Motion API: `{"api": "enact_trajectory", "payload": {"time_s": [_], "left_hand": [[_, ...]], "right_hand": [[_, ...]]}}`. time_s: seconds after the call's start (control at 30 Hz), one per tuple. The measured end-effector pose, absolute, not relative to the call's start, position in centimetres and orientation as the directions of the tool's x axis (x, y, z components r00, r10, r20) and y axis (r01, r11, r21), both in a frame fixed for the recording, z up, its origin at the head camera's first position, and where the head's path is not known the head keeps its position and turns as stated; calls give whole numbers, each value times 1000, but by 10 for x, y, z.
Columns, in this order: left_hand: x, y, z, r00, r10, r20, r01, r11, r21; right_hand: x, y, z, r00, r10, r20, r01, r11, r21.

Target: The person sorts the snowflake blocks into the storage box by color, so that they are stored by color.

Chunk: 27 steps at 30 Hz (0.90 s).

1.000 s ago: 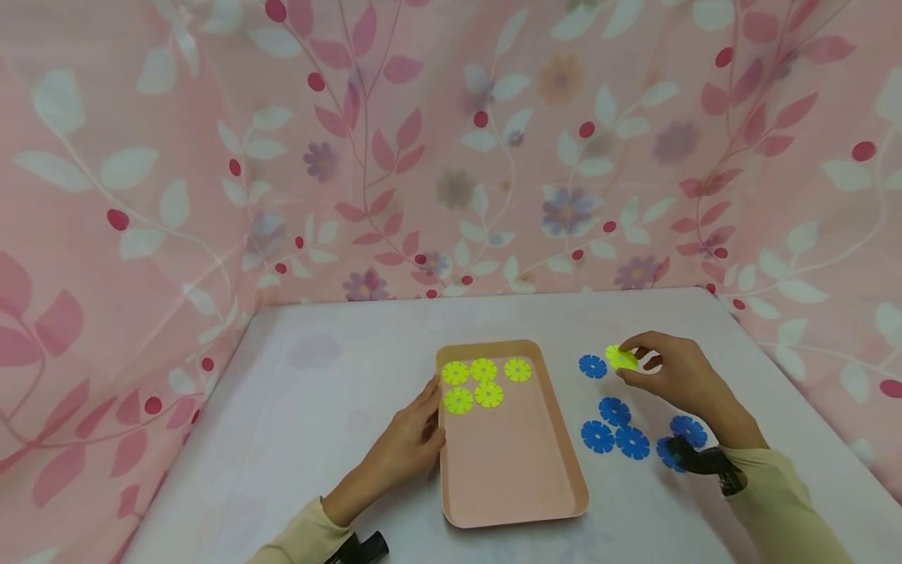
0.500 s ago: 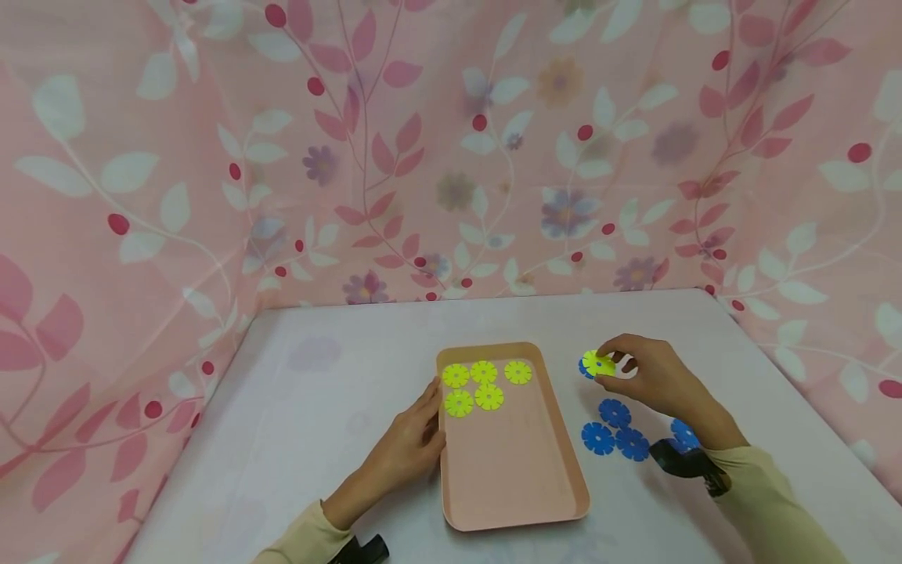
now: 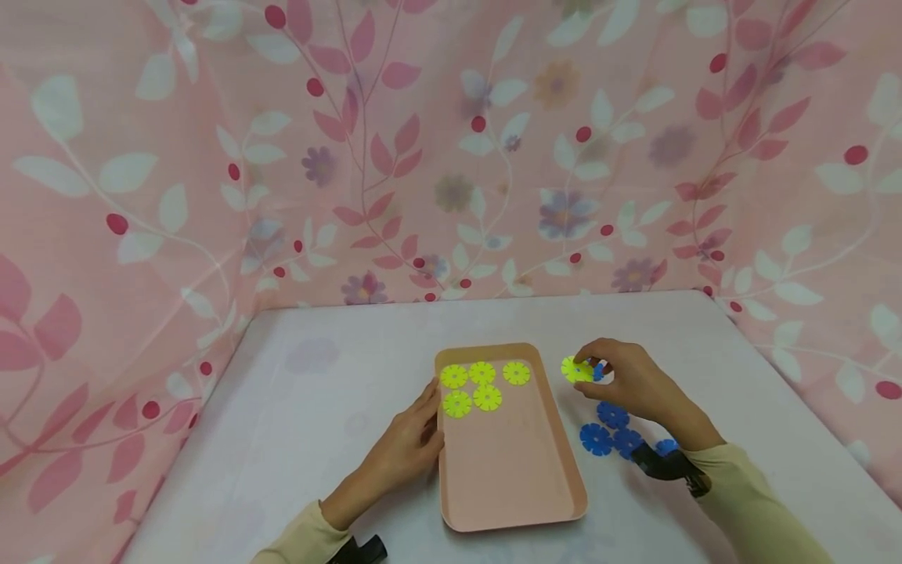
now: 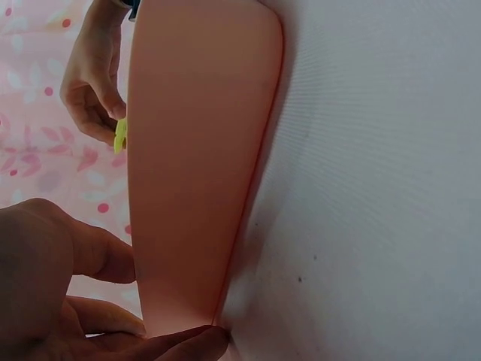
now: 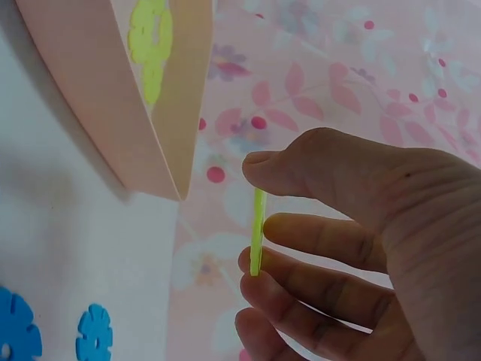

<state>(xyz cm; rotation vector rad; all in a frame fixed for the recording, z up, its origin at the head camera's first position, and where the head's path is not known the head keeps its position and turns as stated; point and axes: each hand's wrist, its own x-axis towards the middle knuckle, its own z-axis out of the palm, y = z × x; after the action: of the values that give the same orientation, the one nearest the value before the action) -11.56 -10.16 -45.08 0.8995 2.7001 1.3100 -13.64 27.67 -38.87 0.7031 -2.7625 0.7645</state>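
Observation:
A pink tray lies on the white table and holds several yellow flower discs at its far end. My right hand pinches another yellow flower disc between thumb and fingers, just off the tray's right rim; the right wrist view shows that disc edge-on. My left hand rests against the tray's left edge, its fingers touching the tray's rim. Blue flower discs lie on the table beside my right wrist.
The white table is walled on three sides by a pink floral cloth. Black wrist mounts sit on both forearms.
My right hand has carried the yellow disc leftward from over the blue discs to the tray's right rim. The left hand has stayed at the tray's left edge.

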Motion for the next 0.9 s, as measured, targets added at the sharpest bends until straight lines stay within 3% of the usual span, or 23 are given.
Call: {"api": "enact_trajectory", "payload": {"time_s": [0.9], "left_hand": [[-115, -102, -449, -837, 506, 209, 475, 480, 738]], "right_hand": [[-142, 251, -397, -808, -500, 311, -589, 698, -407]]}}
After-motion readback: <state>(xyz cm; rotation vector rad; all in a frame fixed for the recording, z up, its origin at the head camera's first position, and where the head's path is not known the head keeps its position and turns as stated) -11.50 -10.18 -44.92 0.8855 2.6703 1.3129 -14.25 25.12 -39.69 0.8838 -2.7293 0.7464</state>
